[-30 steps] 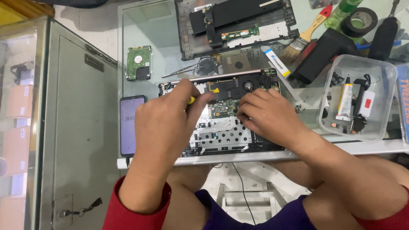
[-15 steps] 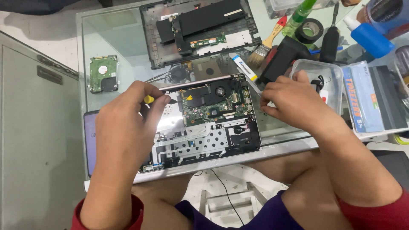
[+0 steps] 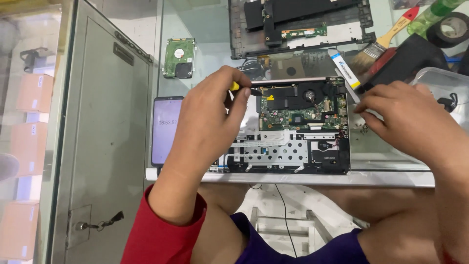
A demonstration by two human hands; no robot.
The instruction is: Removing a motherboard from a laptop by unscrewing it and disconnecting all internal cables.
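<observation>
Beyond my work, a bare hard drive [image 3: 179,58] lay on the glass tabletop [image 3: 205,29], well above a smartphone [image 3: 166,129] with its screen lit. A detached laptop bottom cover [image 3: 300,24] sat at the far edge, a paintbrush [image 3: 383,36] and a roll of black tape [image 3: 452,29] to its right.

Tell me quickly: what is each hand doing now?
Left hand: closed on a yellow-handled screwdriver, its tip over the opened laptop.
Right hand: fingers curled by the laptop's right edge; holding anything cannot be told.
</observation>
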